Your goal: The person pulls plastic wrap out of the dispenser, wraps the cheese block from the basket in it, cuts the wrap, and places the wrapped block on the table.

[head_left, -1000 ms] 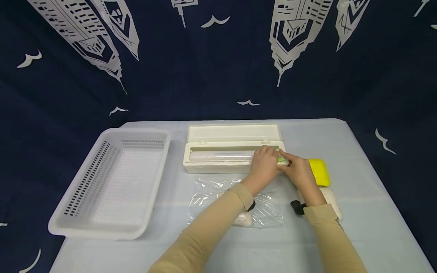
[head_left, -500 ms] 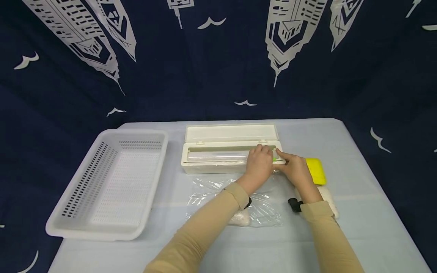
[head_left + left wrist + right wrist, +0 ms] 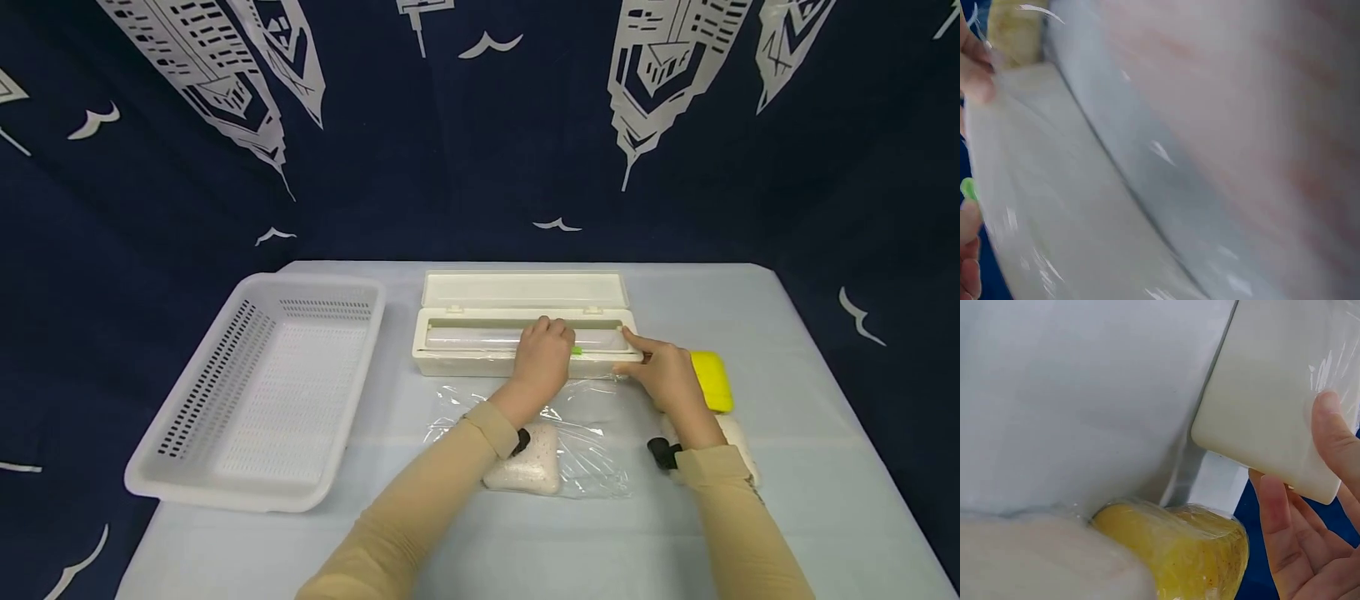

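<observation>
A cream cling film dispenser (image 3: 465,365) lies on the table with its lid folded back and a roll of clear film (image 3: 468,337) inside. My left hand (image 3: 542,358) pinches a small green slide cutter (image 3: 576,351) at the box's front edge; in the left wrist view the cutter (image 3: 967,189) shows at the fingertips. My right hand (image 3: 663,375) grips the box's right end, thumb on the front face in the right wrist view. Clear film (image 3: 592,458) hangs from the front edge and spreads over the table. On it sits a pale speckled block (image 3: 536,458), partly behind my left forearm.
Left of the dispenser stands a white perforated basket (image 3: 352,400). A yellow film-wrapped thing (image 3: 710,382) and a pale one (image 3: 738,442) lie beyond my right wrist. A dark blue patterned cloth (image 3: 450,167) hangs behind the table.
My left hand has slid left along the dispenser's front edge with the green slide cutter. My right hand stays on the right end. The head view has shifted slightly.
</observation>
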A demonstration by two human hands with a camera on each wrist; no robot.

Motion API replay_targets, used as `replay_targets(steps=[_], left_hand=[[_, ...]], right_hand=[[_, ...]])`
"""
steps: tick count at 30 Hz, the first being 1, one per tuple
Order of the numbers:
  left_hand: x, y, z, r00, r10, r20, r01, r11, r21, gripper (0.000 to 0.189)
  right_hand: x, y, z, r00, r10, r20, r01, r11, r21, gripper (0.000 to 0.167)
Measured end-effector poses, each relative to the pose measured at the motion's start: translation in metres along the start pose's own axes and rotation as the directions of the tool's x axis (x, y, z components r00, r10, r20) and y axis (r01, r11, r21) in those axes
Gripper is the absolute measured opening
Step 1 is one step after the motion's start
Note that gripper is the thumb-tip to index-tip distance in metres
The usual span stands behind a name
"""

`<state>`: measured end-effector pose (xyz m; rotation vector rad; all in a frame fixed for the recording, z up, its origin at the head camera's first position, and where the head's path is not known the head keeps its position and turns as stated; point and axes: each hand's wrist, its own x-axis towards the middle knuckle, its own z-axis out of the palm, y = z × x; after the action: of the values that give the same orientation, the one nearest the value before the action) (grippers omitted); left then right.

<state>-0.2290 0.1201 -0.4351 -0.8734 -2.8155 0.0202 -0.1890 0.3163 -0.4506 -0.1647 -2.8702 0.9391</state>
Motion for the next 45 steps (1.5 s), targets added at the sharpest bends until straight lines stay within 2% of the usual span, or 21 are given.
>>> replay_targets(steps=[4,8,15,19,24,29,31,35,38,40,42,43,44,45], left_hand=[[-0.015,-0.028,0.001,0.998,-0.067,-0.007,0.066,0.994,-0.085,0.015],[-0.031,-0.056,-0.004,0.99,-0.14,0.013,0.14,0.977,-0.159,0.014],[-0.058,-0.101,-0.007,0.955,-0.295,0.023,0.291,0.923,-0.252,0.013],[-0.069,-0.113,-0.004,0.935,-0.353,0.022,0.343,0.891,-0.297,0.011],[-0.08,-0.125,-0.002,0.92,-0.392,0.008,0.377,0.878,-0.296,0.01],[-0.092,-0.14,-0.001,0.859,-0.51,-0.037,0.473,0.82,-0.322,0.011],[-0.097,-0.144,0.0,0.849,-0.525,-0.055,0.473,0.804,-0.36,0.01],[-0.102,-0.148,0.002,0.848,-0.524,-0.076,0.447,0.786,-0.427,0.008],[-0.104,-0.146,0.004,0.83,-0.549,-0.099,0.451,0.765,-0.461,0.006],[-0.104,-0.144,0.006,0.814,-0.571,-0.11,0.45,0.739,-0.502,0.007],[-0.106,-0.142,0.009,0.785,-0.609,-0.108,0.45,0.682,-0.576,0.009],[-0.107,-0.14,0.012,0.766,-0.637,-0.088,0.459,0.637,-0.619,0.011],[-0.108,-0.138,0.015,0.743,-0.666,-0.059,0.468,0.582,-0.665,0.013],[-0.11,-0.136,0.018,0.722,-0.692,-0.016,0.479,0.516,-0.71,0.017]], right_hand=[[0.0,-0.002,0.001,1.0,0.005,0.008,-0.005,1.0,0.007,0.07],[-0.001,-0.003,-0.001,0.999,0.02,0.025,-0.021,1.0,0.006,0.07],[-0.002,-0.003,0.0,0.998,0.03,0.049,-0.031,0.999,0.014,0.071],[-0.001,-0.001,0.0,0.998,0.034,0.053,-0.035,0.999,0.007,0.07],[0.0,-0.003,0.004,0.997,0.039,0.063,-0.041,0.999,0.029,0.07],[-0.002,0.0,0.001,0.998,0.012,0.056,-0.014,1.0,0.027,0.072],[-0.002,0.001,0.0,0.999,0.01,0.051,-0.011,1.0,0.018,0.072],[-0.001,0.0,0.001,0.998,0.009,0.064,-0.01,1.0,0.021,0.072],[-0.001,0.001,0.002,0.997,0.006,0.074,-0.008,1.0,0.025,0.072],[-0.001,0.0,0.002,0.997,0.009,0.074,-0.011,1.0,0.025,0.072],[-0.002,0.001,0.001,0.997,0.008,0.072,-0.009,1.0,0.02,0.072],[-0.002,0.001,0.0,0.997,0.007,0.075,-0.008,1.0,0.019,0.072],[-0.002,0.001,-0.001,0.997,0.007,0.08,-0.008,1.0,0.017,0.072],[-0.002,0.002,-0.002,0.996,0.008,0.084,-0.009,1.0,0.016,0.072]])
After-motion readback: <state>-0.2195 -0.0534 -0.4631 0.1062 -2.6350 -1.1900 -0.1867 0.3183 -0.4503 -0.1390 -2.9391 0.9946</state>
